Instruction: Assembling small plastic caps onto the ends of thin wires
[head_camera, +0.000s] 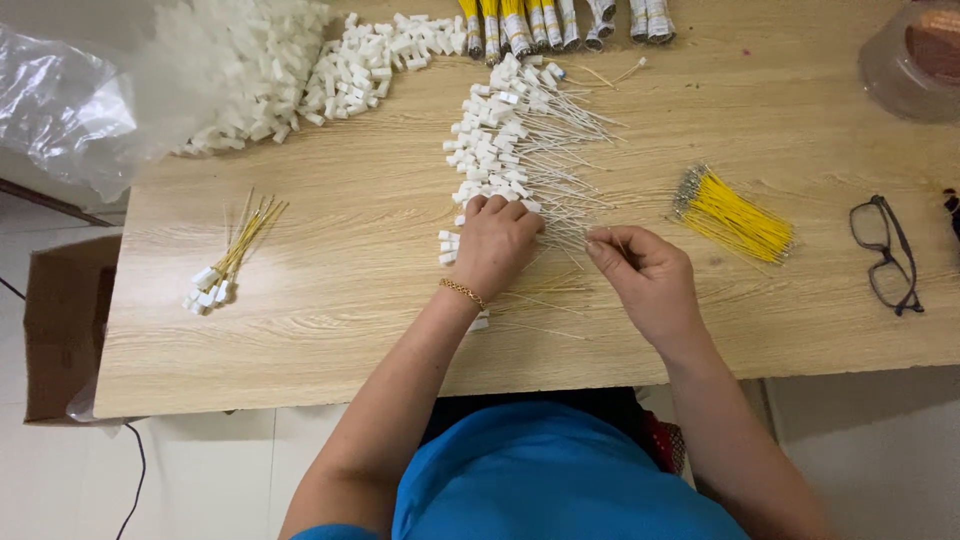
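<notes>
Pale wood-grain tabletop (330, 300), the largest item, carries all the parts.

Clear plastic bag (70, 110), crumpled, at the far left corner, overhanging the edge; a heap of loose white plastic connectors (300, 70) spills from beside it along the far side.

Brown cardboard box (60, 330), on the floor to the left of the tabletop.

Pile of white-wired connectors (500, 140), mid-tabletop: small white housings stacked in a column, thin pale wires fanned to the right. Its near end lies under both hands.

Left hand (495, 245), gold bracelet at the wrist, palm down on the near end of the pile; its fingers are curled over the white housings, pressing them, though what they actually grip is hidden.

Right hand (645, 275), just beside the left; thumb and forefinger pinched together on the thin pale wires at the pile's right edge.

Bundle of yellow wires (735, 215), metal-tipped, lying slantwise to the right of the hands, apart from them.

Black-framed spectacles (885, 250), folded open near the right edge.

Small set of yellow-wired connectors (230, 255), on the left, well apart from the hands.

Row of banded wire bundles (560, 20), yellow and white, at the far edge.

Translucent round container (915, 60), far right corner.
</notes>
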